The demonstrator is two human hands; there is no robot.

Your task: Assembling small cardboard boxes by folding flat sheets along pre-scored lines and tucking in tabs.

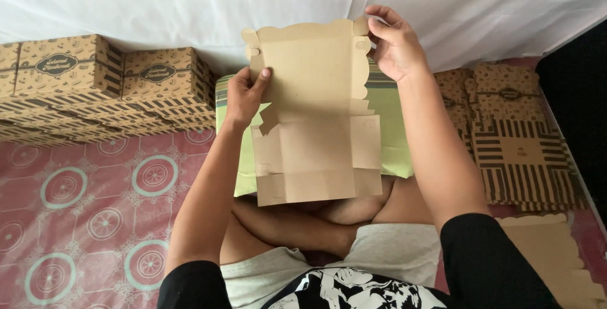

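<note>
Patterned floor mat (95, 208), flat brown scalloped carton blank (313, 113), left hand (243, 97), right hand (395, 46) gripping it

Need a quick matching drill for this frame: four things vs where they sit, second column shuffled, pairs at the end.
Things:
1. flat unfolded carton
2. folded printed boxes
3. green pillow
4. stack of flat printed cartons

Places:
A. on the floor to the person's right
B. stacked at the far left by the white sheet
C. held up by left hand and right hand
D. behind the held carton, in front of the crossed legs

Pairs: 1-C, 2-B, 3-D, 4-A
</note>
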